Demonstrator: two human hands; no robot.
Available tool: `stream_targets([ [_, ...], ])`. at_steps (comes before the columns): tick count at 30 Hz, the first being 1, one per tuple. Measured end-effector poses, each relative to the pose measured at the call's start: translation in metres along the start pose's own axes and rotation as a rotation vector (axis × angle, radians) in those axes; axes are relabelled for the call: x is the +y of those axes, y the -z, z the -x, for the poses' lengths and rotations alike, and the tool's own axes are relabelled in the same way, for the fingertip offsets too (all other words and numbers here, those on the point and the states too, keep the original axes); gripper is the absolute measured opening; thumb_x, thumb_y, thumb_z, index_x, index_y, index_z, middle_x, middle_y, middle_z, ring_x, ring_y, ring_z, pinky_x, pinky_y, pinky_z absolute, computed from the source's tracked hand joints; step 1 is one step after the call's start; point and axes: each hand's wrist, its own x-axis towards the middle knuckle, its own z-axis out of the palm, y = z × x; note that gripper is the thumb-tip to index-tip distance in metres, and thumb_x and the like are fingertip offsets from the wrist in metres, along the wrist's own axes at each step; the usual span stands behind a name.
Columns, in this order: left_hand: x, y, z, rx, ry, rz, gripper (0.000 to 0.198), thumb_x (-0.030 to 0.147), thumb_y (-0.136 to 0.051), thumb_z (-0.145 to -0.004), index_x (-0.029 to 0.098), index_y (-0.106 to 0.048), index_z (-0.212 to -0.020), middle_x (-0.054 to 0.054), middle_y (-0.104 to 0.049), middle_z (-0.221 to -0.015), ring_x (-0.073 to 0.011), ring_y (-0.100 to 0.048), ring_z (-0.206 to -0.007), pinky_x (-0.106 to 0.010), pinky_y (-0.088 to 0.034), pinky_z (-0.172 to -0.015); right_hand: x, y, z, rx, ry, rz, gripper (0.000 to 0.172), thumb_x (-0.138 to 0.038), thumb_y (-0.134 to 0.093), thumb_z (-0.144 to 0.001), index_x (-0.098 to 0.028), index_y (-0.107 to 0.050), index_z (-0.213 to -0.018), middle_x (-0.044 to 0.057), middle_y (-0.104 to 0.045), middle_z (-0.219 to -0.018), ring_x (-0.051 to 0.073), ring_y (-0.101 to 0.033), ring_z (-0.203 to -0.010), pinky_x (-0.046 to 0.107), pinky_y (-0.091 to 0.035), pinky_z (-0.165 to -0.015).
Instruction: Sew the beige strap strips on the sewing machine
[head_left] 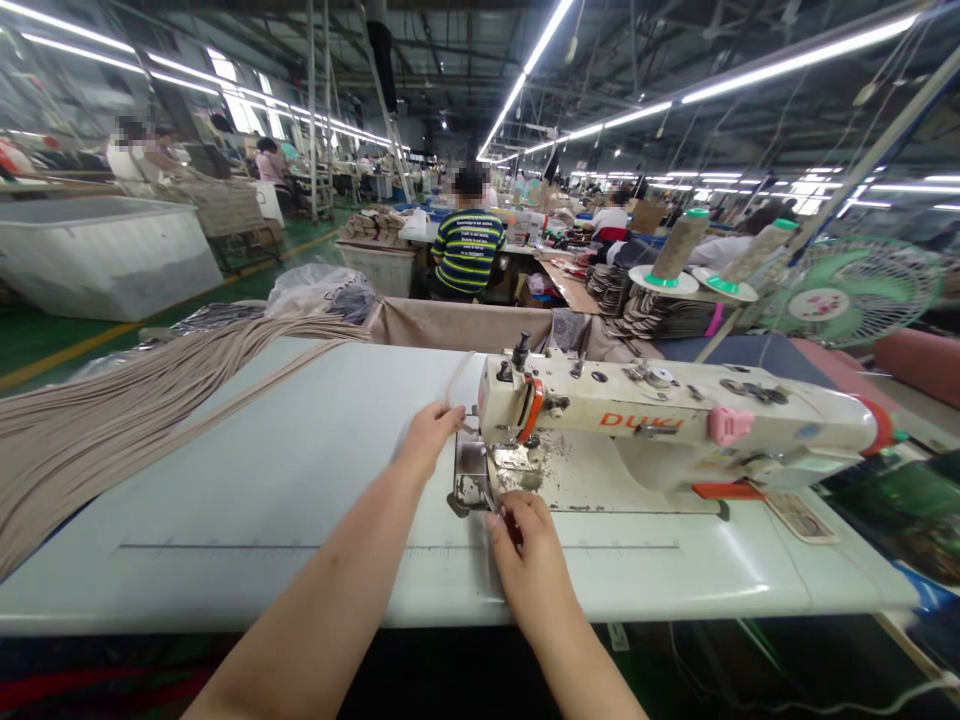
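Note:
A white sewing machine (585, 405) with an orange-trimmed head stands on a pale table. My left hand (433, 438) is closed in a pinch just left of the needle area, on a narrow beige fabric strip (456, 378) that curves up behind it. In front of the metal needle plate (471, 470), my right hand (529, 545) has its thumb and fingers curled together. They grip a thin pale length that looks like the same strip, leading toward the presser foot; its end is hidden by the fingers.
A heap of long beige strips (165, 400) covers the table's left side. Thread cones (679, 250) and a green fan (847, 292) stand behind the machine. A cloth-lined bin (457, 325) sits beyond the table. A co-worker (470, 250) in a striped shirt sits farther ahead.

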Motion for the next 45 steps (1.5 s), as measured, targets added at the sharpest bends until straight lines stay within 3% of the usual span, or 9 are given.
stream_targets([
  [4, 0.011, 0.022, 0.035, -0.008, 0.01, 0.144, 0.046, 0.062, -0.075, -0.074, 0.019, -0.059, -0.079, -0.006, -0.075, -0.085, -0.0197, -0.073, -0.085, -0.038, -0.062, -0.089, -0.005, -0.01, -0.003, -0.183, -0.156, -0.254, 0.035, -0.054, -0.057, -0.098, -0.021, -0.066, -0.09, 0.004, -0.066, -0.082, 0.021, -0.062, -0.077, 0.033, -0.05, -0.071],
  [7, 0.016, 0.04, 0.06, 0.015, -0.003, 0.166, 0.048, 0.062, -0.08, -0.072, 0.018, -0.064, -0.082, -0.007, -0.076, -0.09, -0.0202, -0.074, -0.09, -0.039, -0.062, -0.095, -0.008, -0.025, -0.006, -0.29, -0.341, -0.565, 0.05, -0.069, -0.06, -0.091, -0.02, -0.067, -0.092, 0.002, -0.067, -0.074, 0.014, -0.055, -0.059, 0.026, -0.038, -0.052],
  [12, 0.013, 0.063, 0.093, 0.048, -0.066, 0.168, 0.047, 0.061, -0.082, -0.075, 0.019, -0.066, -0.09, -0.008, -0.08, -0.096, -0.0237, -0.077, -0.099, -0.041, -0.061, -0.099, -0.012, -0.043, -0.017, -0.302, -0.512, -0.774, 0.065, -0.076, -0.071, -0.077, -0.015, -0.073, -0.096, 0.005, -0.07, -0.075, 0.01, -0.048, -0.052, 0.022, -0.024, -0.046],
  [20, 0.01, 0.081, 0.126, 0.111, -0.119, 0.141, 0.034, 0.051, -0.079, -0.083, 0.021, -0.067, -0.094, -0.009, -0.082, -0.105, -0.0243, -0.077, -0.105, -0.04, -0.061, -0.101, -0.018, -0.055, -0.038, -0.381, -0.512, -0.878, 0.059, -0.07, -0.077, -0.077, -0.012, -0.073, -0.091, 0.005, -0.068, -0.074, 0.006, -0.036, -0.048, 0.021, -0.017, -0.045],
  [29, 0.008, 0.096, 0.147, 0.105, -0.11, 0.127, 0.029, 0.047, -0.078, -0.086, 0.022, -0.068, -0.097, -0.009, -0.081, -0.109, -0.0251, -0.075, -0.111, -0.041, -0.059, -0.103, -0.029, -0.067, -0.042, -0.476, -0.417, -0.816, 0.055, -0.069, -0.067, -0.082, -0.015, -0.068, -0.088, -0.005, -0.048, -0.065, 0.006, -0.024, -0.048, 0.023, -0.012, -0.046],
  [35, 0.011, 0.108, 0.151, 0.096, -0.081, 0.043, 0.033, 0.053, -0.075, -0.087, 0.021, -0.068, -0.093, -0.007, -0.08, -0.102, -0.0233, -0.075, -0.104, -0.036, -0.06, -0.096, -0.025, -0.052, -0.036, -0.355, -0.256, -0.509, 0.035, -0.056, -0.064, -0.086, -0.022, -0.058, -0.081, -0.005, -0.047, -0.065, 0.013, -0.041, -0.057, 0.026, -0.031, -0.055],
  [39, 0.014, 0.132, 0.149, 0.007, 0.013, 0.028, 0.04, 0.058, -0.07, -0.088, 0.019, -0.066, -0.099, -0.008, -0.077, -0.104, -0.0228, -0.073, -0.102, -0.037, -0.058, -0.095, -0.016, -0.026, -0.018, -0.098, 0.043, 0.279, 0.012, -0.033, -0.064, -0.092, -0.021, -0.064, -0.09, 0.004, -0.062, -0.088, 0.022, -0.059, -0.083, 0.032, -0.043, -0.074],
  [42, 0.009, 0.156, 0.145, -0.072, 0.073, -0.096, 0.048, 0.061, -0.068, -0.087, 0.018, -0.064, -0.108, -0.001, -0.069, -0.079, -0.018, -0.067, -0.075, -0.03, -0.055, -0.072, -0.004, -0.011, -0.003, -0.051, 0.103, 0.704, 0.033, -0.026, -0.063, -0.096, -0.021, -0.066, -0.129, 0.009, -0.067, -0.11, 0.025, -0.067, -0.093, 0.033, -0.047, -0.075],
  [45, 0.0, 0.188, 0.138, -0.017, 0.068, -0.351, 0.057, 0.065, -0.059, -0.088, 0.017, -0.066, -0.119, 0.003, -0.058, -0.068, -0.0161, -0.056, -0.063, -0.027, -0.045, -0.059, 0.006, -0.005, 0.006, -0.153, 0.055, 0.82, 0.057, -0.018, -0.064, -0.095, -0.025, -0.052, -0.151, 0.005, -0.074, -0.106, 0.023, -0.072, -0.088, 0.032, -0.05, -0.071],
])
